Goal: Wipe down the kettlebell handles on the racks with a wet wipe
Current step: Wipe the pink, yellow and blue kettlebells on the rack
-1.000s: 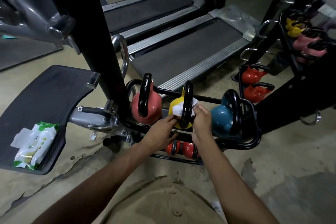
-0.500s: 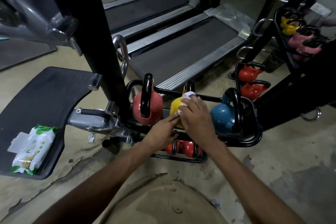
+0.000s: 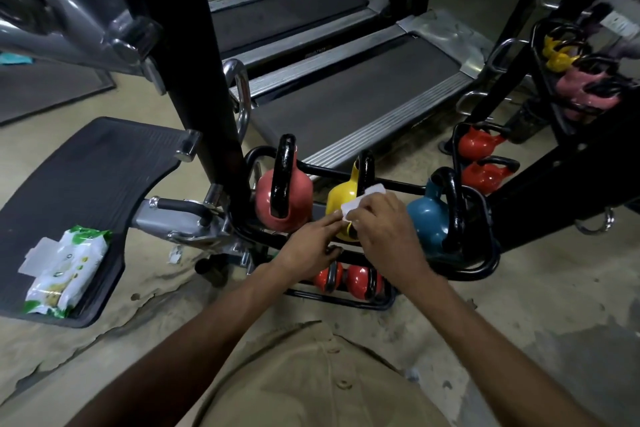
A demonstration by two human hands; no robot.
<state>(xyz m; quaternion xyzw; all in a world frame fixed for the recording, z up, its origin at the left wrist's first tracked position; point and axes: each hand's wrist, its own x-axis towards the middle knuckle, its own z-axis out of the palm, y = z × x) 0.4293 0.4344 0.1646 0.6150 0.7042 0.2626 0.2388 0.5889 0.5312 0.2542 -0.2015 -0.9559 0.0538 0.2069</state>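
- Right hand (image 3: pixel 384 236): fingers curled over the wet wipe (image 3: pixel 363 199), pressing it against the black handle (image 3: pixel 366 166) of the yellow kettlebell (image 3: pixel 341 199).
- Left hand (image 3: pixel 308 246): fingers nearly straight, tips touching the wet wipe's lower edge.
- Blue kettlebell (image 3: pixel 427 218) sits just right of the right hand's fingers.

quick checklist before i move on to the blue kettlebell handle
1. Grip: right hand pinches the wet wipe: ok.
2. Contact: wet wipe lies against the handle of the yellow kettlebell: ok.
3. Whole handle wiped: cannot tell.
4. Support: left hand reaches the wipe's lower edge; its hold: cannot tell.
5. Next: blue kettlebell upright, handle uncovered: ok.
6. Spare wipes: wipe pack on the black footplate: ok.
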